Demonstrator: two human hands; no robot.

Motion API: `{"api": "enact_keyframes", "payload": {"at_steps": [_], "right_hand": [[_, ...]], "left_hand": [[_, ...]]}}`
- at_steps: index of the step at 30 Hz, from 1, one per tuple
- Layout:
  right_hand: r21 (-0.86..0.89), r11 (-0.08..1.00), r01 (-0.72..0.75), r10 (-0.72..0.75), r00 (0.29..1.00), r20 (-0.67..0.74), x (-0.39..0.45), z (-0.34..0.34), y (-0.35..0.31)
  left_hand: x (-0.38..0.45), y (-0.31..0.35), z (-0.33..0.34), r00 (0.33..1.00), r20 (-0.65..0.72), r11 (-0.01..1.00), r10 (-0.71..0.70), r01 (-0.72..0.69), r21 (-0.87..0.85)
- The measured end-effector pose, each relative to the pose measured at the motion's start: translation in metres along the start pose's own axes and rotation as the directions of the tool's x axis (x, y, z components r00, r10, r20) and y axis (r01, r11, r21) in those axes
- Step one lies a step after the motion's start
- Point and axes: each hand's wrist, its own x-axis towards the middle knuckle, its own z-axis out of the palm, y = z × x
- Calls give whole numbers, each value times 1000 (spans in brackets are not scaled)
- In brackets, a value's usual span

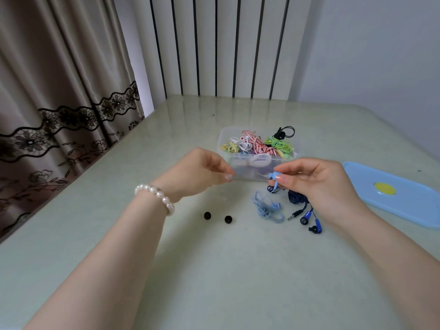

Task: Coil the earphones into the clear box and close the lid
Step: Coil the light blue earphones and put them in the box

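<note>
My right hand (pixel 316 184) pinches the light-blue earbud (pixel 274 176); my left hand (pixel 202 172) pinches its cord, stretched taut between them for coiling. Clear box (pixel 259 148) sits just behind, open, its blue lid (pixel 390 194) aside at right.

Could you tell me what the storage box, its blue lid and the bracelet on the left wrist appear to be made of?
Clear box: apparently translucent, slightly frosted plastic, since the coloured cables show through its walls.
Blue lid: opaque pale-blue plastic by its look, smooth, with moulded rounded edges and a yellow oval spot in the middle.
Bracelet: round, glossy white beads that look like pearls; real or imitation cannot be told.
</note>
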Motion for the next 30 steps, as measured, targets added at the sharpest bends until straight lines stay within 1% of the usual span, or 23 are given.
{"api": "enact_keyframes", "payload": {"at_steps": [4, 8, 10, 11, 15, 18, 22, 24, 25, 26, 27, 28, 29, 30], "right_hand": [[92, 994, -55, 58, 998, -28, 2, 0, 4], [147, 984, -102, 103, 995, -4, 3, -3, 5], [166, 978, -124, 123, 992, 20, 3, -4, 4], [164, 978, -132, 128, 991, 31, 3, -3, 3], [127, 982, -143, 138, 989, 45, 1, 0, 5], [116, 982, -150, 143, 988, 64, 1, 1, 5], [119, 980, -159, 151, 986, 69, 1, 0, 5], [121, 980, -160, 154, 986, 58, 0, 0, 4], [123, 980, -159, 154, 987, 47, 0, 0, 3], [124, 980, -157, 154, 988, 35, 0, 0, 2], [126, 980, -156, 154, 988, 26, 0, -1, 1], [129, 979, -156, 154, 988, 25, 0, -1, 0], [132, 978, -159, 156, 987, 31, 0, -1, -1], [134, 978, -161, 157, 987, 40, 0, -1, -1]], "left_hand": [[4, -10, -16, 997, -76, 986, 7, 6, 168], [10, -21, -13, 988, -157, 942, 1, 51, 332], [12, -25, -11, 980, -200, 941, 4, 64, 332], [13, -26, -9, 980, -200, 945, 1, 65, 322], [14, -28, 0, 992, -125, 930, -22, 66, 363], [14, -28, 2, 991, -129, 908, -30, 81, 411], [12, -25, 0, 991, -134, 911, -19, 72, 407], [9, -19, -1, 986, -169, 949, -12, 64, 308], [7, -14, 0, 984, -177, 980, -11, 46, 192], [4, -8, 3, 986, -167, 1000, -14, 18, 23], [0, -1, 7, 990, -137, 985, -14, -9, -171], [-3, 5, 14, 995, -100, 937, -12, -24, -347], [-6, 9, 22, 997, -70, 878, -12, -23, -478], [-8, 12, 30, 999, -45, 820, -19, -10, -572]]}}
